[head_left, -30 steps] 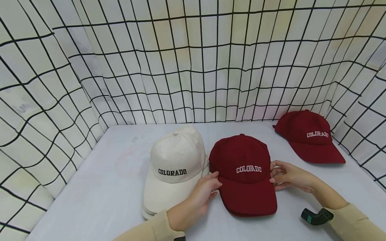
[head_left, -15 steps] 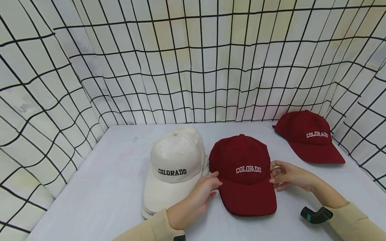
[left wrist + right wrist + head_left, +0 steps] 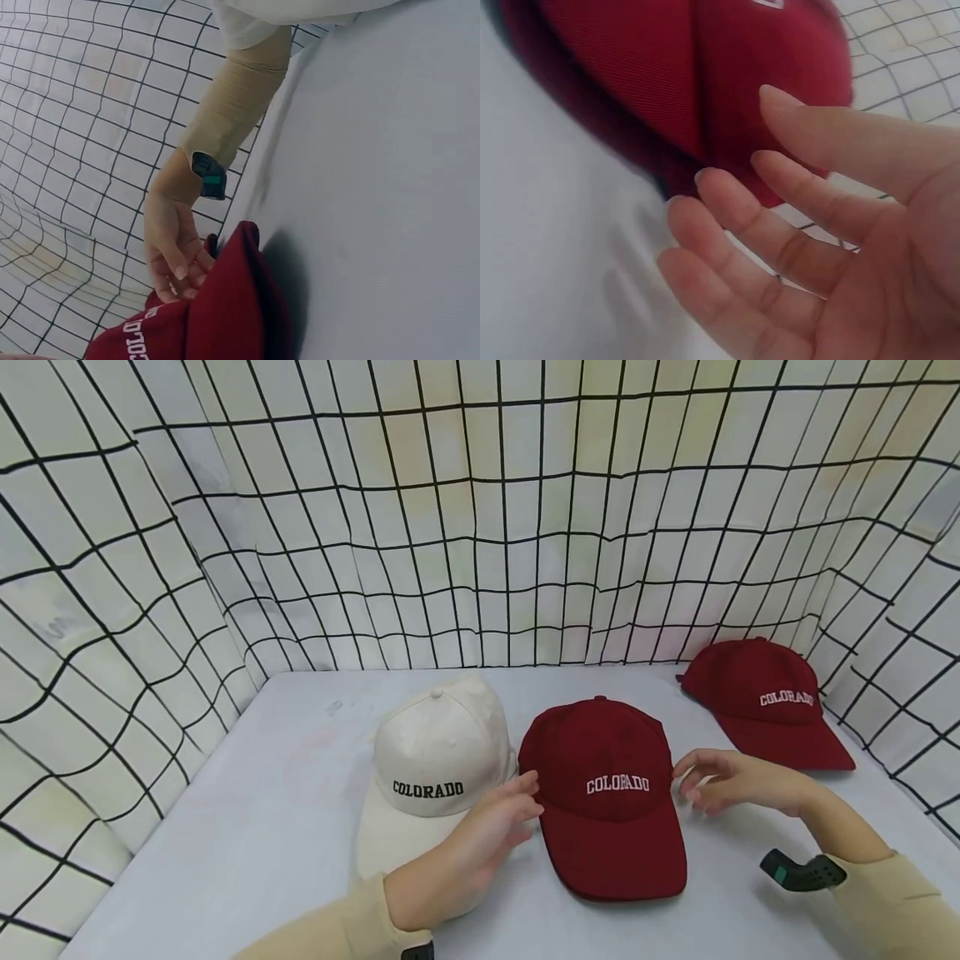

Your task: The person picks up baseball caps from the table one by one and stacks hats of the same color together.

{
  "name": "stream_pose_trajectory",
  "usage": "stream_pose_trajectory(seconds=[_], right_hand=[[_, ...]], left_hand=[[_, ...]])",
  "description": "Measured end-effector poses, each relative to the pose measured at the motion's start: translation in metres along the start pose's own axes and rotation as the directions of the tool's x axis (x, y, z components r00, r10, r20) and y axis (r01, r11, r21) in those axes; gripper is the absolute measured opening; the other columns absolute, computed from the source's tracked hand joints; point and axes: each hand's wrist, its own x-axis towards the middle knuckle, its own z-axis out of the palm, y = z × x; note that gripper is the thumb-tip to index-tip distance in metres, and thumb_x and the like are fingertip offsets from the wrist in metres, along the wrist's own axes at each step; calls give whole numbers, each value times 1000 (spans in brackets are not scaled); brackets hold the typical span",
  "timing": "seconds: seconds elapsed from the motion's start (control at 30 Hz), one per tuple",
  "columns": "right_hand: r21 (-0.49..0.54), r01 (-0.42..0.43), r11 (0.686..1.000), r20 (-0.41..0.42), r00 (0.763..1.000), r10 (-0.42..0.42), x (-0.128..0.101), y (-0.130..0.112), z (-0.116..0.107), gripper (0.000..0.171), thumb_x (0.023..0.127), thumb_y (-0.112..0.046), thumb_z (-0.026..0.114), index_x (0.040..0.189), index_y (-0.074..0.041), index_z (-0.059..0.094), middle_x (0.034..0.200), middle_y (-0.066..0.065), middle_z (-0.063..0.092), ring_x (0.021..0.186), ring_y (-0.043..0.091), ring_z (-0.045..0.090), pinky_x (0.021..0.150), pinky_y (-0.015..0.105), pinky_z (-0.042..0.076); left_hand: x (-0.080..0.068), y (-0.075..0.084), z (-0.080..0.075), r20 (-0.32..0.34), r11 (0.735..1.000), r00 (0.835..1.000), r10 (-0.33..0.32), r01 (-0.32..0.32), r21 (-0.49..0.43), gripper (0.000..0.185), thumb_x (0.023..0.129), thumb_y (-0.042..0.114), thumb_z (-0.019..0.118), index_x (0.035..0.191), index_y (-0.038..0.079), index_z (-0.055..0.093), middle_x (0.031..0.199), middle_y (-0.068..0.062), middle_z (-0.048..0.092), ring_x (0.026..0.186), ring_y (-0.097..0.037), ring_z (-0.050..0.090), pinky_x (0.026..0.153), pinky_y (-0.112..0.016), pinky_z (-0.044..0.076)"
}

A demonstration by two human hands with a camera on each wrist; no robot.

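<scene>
A dark red baseball cap (image 3: 600,756) lettered COLORADO in white lies brim toward me in the head view. A darker edge shows under its brim (image 3: 236,300) in the left wrist view. My left hand (image 3: 476,852), fingers loosely extended, is at the cap's left side and partly covers the brim of a cream baseball cap (image 3: 442,747) with black COLORADO lettering. My right hand (image 3: 738,785) is just off the red cap's right side, holding nothing. Its relaxed fingers (image 3: 735,202) are spread in the right wrist view, with the red cap beyond them.
Another red COLORADO cap (image 3: 757,697) lies at the back right, behind my right hand. The caps rest on a white-covered table (image 3: 247,827). Black grid netting (image 3: 480,527) over white walls encloses the back and both sides.
Both hands have come away from the middle red cap, the left hand drawing slightly left and the right hand lifting slightly right. The caps have stayed nearly in place.
</scene>
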Motion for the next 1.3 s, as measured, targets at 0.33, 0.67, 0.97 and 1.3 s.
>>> stream_pose_trajectory(seconds=[0.33, 0.67, 0.97, 1.3], right_hand=[[-241, 50, 969, -300, 946, -123, -18, -20, -19, 33, 102, -11, 62, 130, 5, 58, 113, 13, 67, 94, 17, 68, 78, 30, 58], [-434, -99, 895, -642, 731, -231, -41, -31, -42, 31, 102, -20, 65, 127, -1, 64, 101, -8, 71, 83, -7, 63, 70, 11, 49], [-485, -302, 821, -707, 687, -166, -49, -29, -68, 37, 105, -24, 60, 131, 3, 62, 110, 30, 67, 95, 30, 65, 66, 29, 47], [-392, -397, 830, -786, 613, -78, -59, -15, -110, 46, 107, -30, 53, 132, 8, 58, 108, 33, 66, 73, -4, 53, 69, 44, 47]], left_hand=[[12, 27, 17, 121, 986, 986, 114, -98, -133, 57, 98, 6, 48, 155, 2, 41, 154, -16, 46, 138, -35, 48, 114, -50, 34], [36, 49, 54, 162, 956, 966, 200, -155, -250, 46, 103, 6, 44, 148, 5, 52, 146, -10, 57, 132, -27, 56, 115, -47, 35], [62, 43, 101, 113, 955, 979, 170, -135, -266, 40, 101, 9, 52, 139, 9, 63, 130, -2, 68, 120, -21, 64, 110, -44, 42], [86, 37, 157, 25, 948, 989, 144, -131, -289, 33, 99, 7, 58, 130, 9, 69, 116, -2, 72, 109, -20, 67, 103, -43, 46]])
